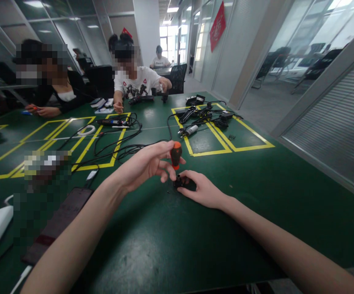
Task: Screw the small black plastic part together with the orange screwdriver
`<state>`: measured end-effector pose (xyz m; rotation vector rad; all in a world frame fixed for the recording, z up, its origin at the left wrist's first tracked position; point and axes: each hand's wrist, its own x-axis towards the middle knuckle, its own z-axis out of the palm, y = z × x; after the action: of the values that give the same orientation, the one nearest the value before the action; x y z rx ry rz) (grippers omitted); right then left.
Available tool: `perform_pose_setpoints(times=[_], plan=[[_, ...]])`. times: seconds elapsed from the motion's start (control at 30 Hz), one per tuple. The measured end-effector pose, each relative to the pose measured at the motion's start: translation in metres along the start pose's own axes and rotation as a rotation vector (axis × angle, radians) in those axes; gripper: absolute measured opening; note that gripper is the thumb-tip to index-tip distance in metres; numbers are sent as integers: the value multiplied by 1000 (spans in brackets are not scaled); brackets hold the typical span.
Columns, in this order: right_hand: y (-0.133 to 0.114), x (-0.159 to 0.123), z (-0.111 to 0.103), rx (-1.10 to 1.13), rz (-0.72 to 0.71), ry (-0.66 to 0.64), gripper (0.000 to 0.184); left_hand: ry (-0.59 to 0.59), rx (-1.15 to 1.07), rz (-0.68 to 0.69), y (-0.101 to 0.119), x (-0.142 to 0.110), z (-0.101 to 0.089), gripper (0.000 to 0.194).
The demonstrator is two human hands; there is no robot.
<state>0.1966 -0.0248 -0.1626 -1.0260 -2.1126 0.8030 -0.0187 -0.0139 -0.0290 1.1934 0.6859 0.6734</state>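
In the middle of the frame, the left hand [152, 163] has its fingers bent around the black and orange screwdriver [176, 154], which stands up. Just below, the right hand [200, 188] pinches the small black part [178, 182] in its fingers, low over the green surface [171, 237]. Black cords [195, 118] lie higher up, and a phone [63, 216] lies at lower left.

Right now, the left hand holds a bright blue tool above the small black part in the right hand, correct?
Not quite: the head view shows that the tool is orange and black, not blue. The left hand does hold it above the small black part in the right hand.
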Motion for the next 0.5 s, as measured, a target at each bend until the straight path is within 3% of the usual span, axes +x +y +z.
perform_pose_setpoints(times=[0.5], plan=[[-1,-1,-2,-2,11,-8,17,41,112,36,3,-3,3,41]])
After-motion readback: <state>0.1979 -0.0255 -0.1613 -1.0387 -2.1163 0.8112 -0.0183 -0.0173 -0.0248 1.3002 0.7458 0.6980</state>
